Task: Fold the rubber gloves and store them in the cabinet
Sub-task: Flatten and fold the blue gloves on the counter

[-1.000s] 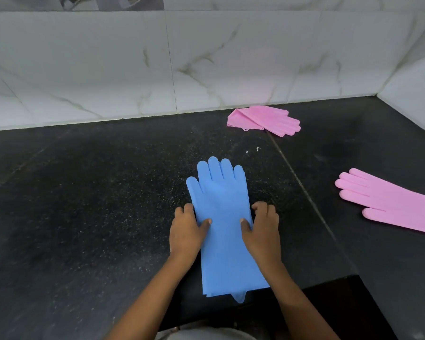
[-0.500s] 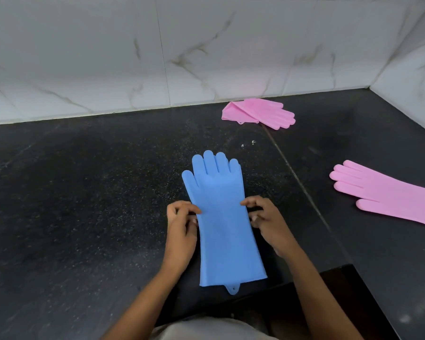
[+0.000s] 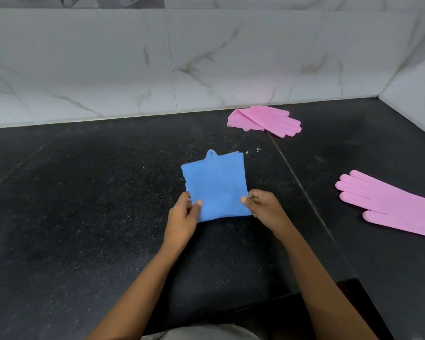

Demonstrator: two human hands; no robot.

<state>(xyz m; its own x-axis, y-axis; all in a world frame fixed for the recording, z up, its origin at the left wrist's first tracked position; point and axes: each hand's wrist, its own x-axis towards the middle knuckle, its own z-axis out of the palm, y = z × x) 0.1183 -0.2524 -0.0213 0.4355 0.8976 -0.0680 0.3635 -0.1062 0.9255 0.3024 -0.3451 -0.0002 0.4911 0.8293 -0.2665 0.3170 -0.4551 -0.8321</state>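
The blue rubber gloves point(image 3: 216, 184) lie folded in half on the black counter point(image 3: 84, 204), cuff end with its small tab pointing toward the wall and the fingers hidden underneath. My left hand point(image 3: 183, 215) pinches the fold's near left corner. My right hand point(image 3: 261, 204) pinches the near right corner. A folded pink glove point(image 3: 265, 120) rests by the back wall. Another pink glove point(image 3: 388, 204) lies flat and unfolded at the right, fingers pointing left.
White marble tiles point(image 3: 206, 65) form the back wall and the right side wall. A seam point(image 3: 302, 190) runs across the counter right of the blue gloves. The counter's front edge steps back at the lower right. No cabinet is in view.
The blue gloves were lying full length with fingers toward the wall. The cuff end has been brought up over the fingers, halving them. Both hands now grip the fold's near corners.
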